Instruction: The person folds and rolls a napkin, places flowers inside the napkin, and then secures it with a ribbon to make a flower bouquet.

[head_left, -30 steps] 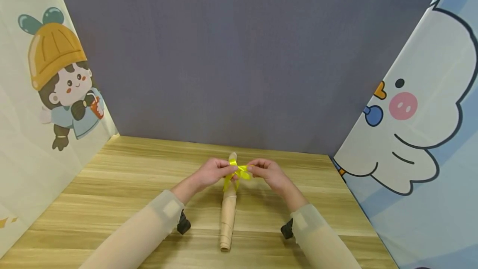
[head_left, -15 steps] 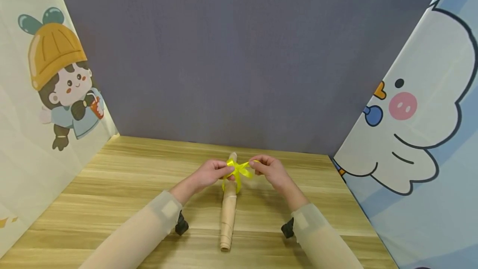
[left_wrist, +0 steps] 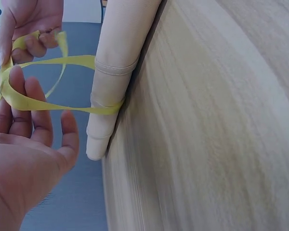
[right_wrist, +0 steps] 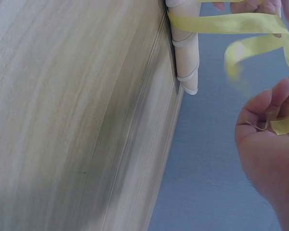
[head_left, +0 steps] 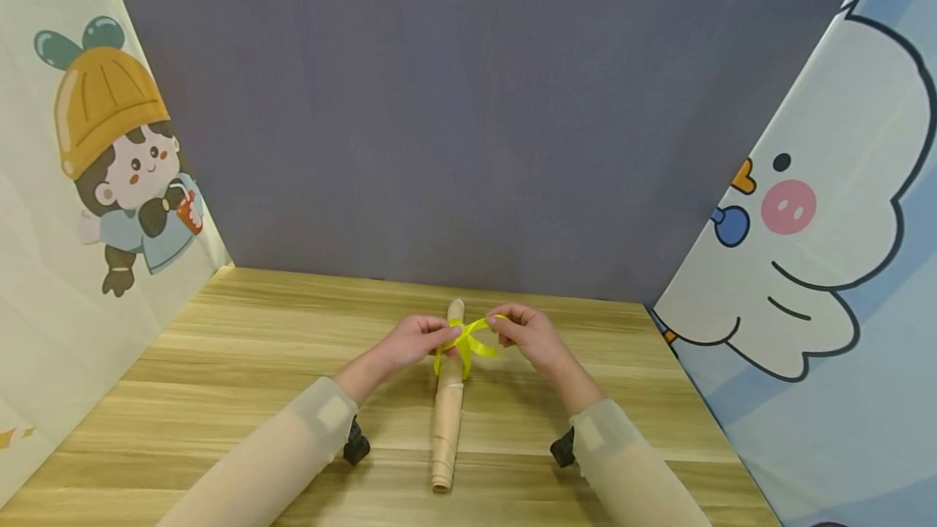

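A beige roll (head_left: 448, 421), with stitched edges in the wrist views, lies lengthwise on the wooden table. Round its far half passes a yellow ribbon (head_left: 466, 356), whose two strands rise from the roll (left_wrist: 116, 43) to my hands. My left hand (head_left: 413, 341) pinches the ribbon (left_wrist: 62, 107) where its strands meet, above the roll. To its right, my right hand (head_left: 529, 338) holds one length of ribbon between thumb and fingers, and a bit of it shows in the palm in the right wrist view. Another ribbon end hangs loose between the hands. Fingers partly hide the crossing.
The wooden table (head_left: 293, 364) ends at a grey back panel (head_left: 439, 120). Printed cartoon panels stand at the left (head_left: 44, 267) and right (head_left: 820, 267). A black wrist camera (head_left: 356, 442) sits under each sleeve cuff.
My right hand has shifted slightly up, drawing its ribbon length out to the right. The loose end now hangs lower and further right. The left hand keeps its pinch; the roll has not moved.
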Tool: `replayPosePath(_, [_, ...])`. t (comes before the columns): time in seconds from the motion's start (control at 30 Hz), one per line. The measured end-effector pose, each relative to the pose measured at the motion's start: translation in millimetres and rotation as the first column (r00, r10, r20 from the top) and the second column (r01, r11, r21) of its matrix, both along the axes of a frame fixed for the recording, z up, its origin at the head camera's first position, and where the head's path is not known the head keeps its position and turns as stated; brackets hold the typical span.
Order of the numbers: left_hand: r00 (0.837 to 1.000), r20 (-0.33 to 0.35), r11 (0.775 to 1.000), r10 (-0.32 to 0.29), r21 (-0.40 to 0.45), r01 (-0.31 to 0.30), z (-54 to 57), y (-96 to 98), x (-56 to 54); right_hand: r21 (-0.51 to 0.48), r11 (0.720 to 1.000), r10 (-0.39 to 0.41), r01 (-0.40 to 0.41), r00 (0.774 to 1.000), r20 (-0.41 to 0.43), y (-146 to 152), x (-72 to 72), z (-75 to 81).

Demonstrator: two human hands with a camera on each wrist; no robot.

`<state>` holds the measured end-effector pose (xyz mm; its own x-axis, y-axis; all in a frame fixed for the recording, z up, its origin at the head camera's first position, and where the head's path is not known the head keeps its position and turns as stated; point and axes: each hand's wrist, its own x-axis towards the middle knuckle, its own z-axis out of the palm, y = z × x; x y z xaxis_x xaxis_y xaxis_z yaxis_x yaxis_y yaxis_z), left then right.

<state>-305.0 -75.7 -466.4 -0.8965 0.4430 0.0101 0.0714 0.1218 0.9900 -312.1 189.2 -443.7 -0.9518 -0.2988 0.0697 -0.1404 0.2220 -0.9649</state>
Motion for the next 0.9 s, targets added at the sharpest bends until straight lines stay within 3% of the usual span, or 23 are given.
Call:
replayPosePath(0.47, [0.999,-0.054,1.000,0.004,-0.030,-0.006,-4.5,3.8,1.7,0.008,1.000,0.024,-0.024,1.000,-0.003,-0.7,0.9,-2.1])
replayPosePath(0.9, [1.000,-0.002,1.000,-0.004,-0.003,0.004,-6.2,-3.6,0.8,0.020,1.000,0.001,0.000,1.000,-0.008,2.3,-0.9,-7.0])
